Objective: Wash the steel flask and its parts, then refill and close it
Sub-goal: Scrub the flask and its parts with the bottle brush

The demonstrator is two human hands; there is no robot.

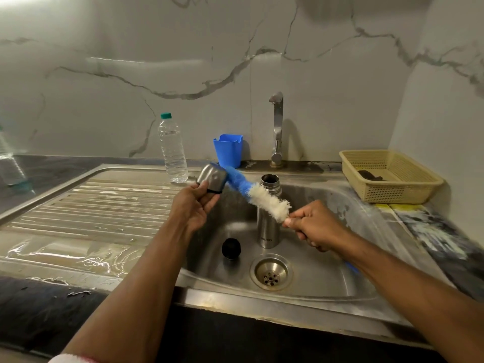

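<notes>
Flask: the steel flask body (267,221) stands upright and uncapped in the sink (327,263), near the drain (271,271).
Cap: the steel cup-cap (212,181) is pinched by the left hand (193,205) above the basin's left edge.
Brush: the right hand (315,226) is clenched round the bottle brush (258,195), whose blue tip meets the cap's mouth.
Doing it well: I'd say turn the cap around the bristles and reach its inner rim.
Stopper: the black stopper (231,248) lies on the sink floor, left of the flask.
Around: tap (277,127) behind; blue holder (227,150), water bottle (172,150) and cream basket (387,174) on the tabletop.
In the way: the flask under the brush could be knocked over.
</notes>
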